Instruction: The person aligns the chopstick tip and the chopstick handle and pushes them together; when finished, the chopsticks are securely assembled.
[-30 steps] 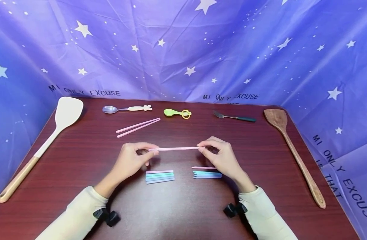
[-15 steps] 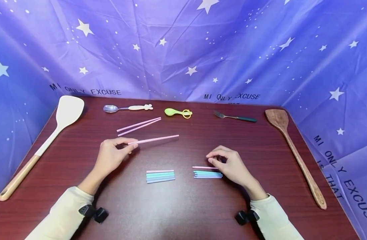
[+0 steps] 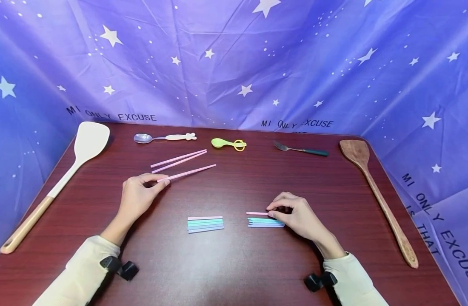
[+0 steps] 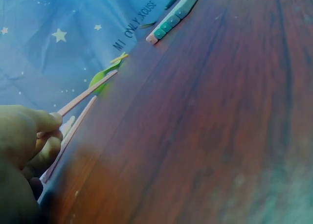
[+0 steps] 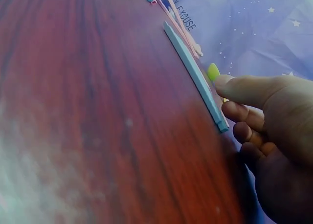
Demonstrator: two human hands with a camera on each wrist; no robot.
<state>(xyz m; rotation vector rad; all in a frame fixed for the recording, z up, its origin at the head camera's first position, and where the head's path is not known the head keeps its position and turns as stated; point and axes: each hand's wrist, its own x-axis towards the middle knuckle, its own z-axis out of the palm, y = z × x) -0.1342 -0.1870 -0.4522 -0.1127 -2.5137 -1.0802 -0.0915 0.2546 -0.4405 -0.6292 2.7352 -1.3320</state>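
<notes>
My left hand (image 3: 137, 195) pinches one end of a pink chopstick (image 3: 192, 171), which points up and to the right above the table. Just beyond it two more pink chopsticks (image 3: 176, 160) lie side by side at a slight angle. On the right, thumb and index finger of my right hand (image 3: 299, 212) pinch a short pink stick (image 3: 255, 213), whose far end is hidden behind the hand. Close below lie short green and blue sticks (image 3: 262, 222), partly covered by the hand. A matching row of short pink, green and blue sticks (image 3: 205, 224) lies at mid-table.
Along the back lie a spoon with a white handle (image 3: 176, 137), a small green spoon (image 3: 220, 143) and a fork with a green handle (image 3: 314, 151). A white spatula (image 3: 89, 140) flanks the left side, a wooden spatula (image 3: 355, 153) the right.
Both hands held the pink chopstick in the middle; the right hand released it and came down to the short pink stick. The left hand carried the chopstick left and away from me.
</notes>
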